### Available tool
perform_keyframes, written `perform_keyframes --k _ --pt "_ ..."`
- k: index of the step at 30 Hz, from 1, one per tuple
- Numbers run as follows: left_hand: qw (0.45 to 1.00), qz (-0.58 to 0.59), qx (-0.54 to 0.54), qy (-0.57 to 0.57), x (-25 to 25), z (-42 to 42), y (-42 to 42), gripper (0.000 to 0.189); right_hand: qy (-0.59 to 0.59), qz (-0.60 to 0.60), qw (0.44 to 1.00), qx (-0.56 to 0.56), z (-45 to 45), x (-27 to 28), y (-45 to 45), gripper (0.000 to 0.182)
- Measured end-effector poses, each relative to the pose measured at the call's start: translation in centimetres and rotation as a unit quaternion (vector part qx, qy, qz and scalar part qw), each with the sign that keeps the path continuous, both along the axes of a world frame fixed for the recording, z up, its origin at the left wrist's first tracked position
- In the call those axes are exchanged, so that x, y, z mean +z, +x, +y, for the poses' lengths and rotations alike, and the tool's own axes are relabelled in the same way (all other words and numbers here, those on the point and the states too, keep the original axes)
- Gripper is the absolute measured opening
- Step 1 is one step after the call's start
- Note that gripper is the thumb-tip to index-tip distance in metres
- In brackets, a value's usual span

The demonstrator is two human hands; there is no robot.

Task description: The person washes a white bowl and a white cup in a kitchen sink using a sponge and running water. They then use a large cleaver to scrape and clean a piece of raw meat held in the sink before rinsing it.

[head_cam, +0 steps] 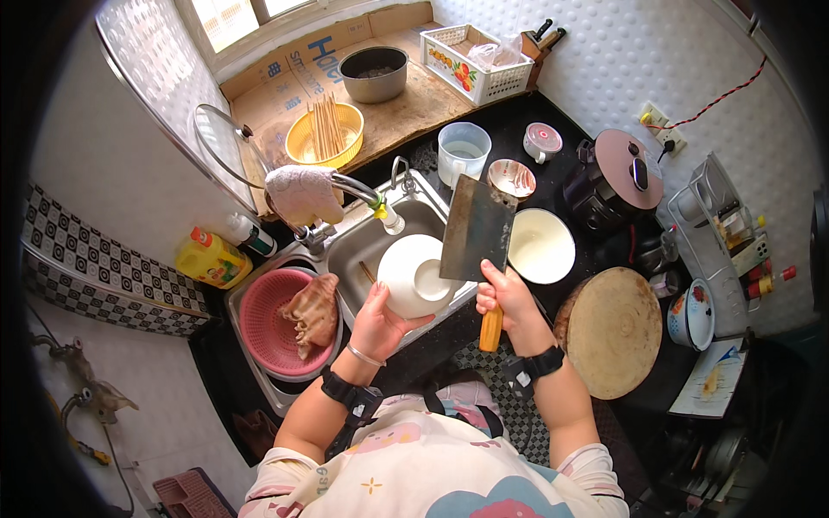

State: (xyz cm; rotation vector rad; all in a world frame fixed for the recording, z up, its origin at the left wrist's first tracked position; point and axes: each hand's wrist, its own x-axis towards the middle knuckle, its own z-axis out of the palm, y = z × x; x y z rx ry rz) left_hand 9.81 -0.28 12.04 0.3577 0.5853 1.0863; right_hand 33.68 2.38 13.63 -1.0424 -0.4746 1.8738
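Observation:
My left hand grips a white bowl by its rim, turned so that its underside and foot ring face me, over the steel sink. In my right hand is a cleaver, held at the yellow handle, blade pointing up and broad side towards me. The blade's left edge meets or overlaps the bowl's foot in view; contact cannot be told. Left of the bowl, a piece of raw meat lies in a pink plastic colander. A faucet with a cloth over it arches above the sink.
A round wooden chopping board and a cream enamel bowl stand at right, near an electric pressure cooker. Behind the sink are a plastic jug, a yellow basket with chopsticks and a pot. A detergent bottle stands left.

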Motion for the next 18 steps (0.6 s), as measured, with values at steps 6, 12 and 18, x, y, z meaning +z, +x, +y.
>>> perform_keyframes --k 6,12,18 --pt "1.0 0.012 0.022 0.002 -0.1 1.0 -0.3 0.045 -0.022 -0.025 0.996 0.081 -2.1 0.7 -1.0 0.026" --pt "1.0 0.005 0.022 0.003 -0.3 1.7 -0.6 0.045 -0.037 -0.018 0.996 0.085 -2.4 0.6 -0.6 0.027" --pt "1.0 0.024 -0.013 -0.01 -0.2 1.5 -0.5 0.046 -0.029 0.005 0.999 0.02 -0.3 0.0 -0.6 0.023"
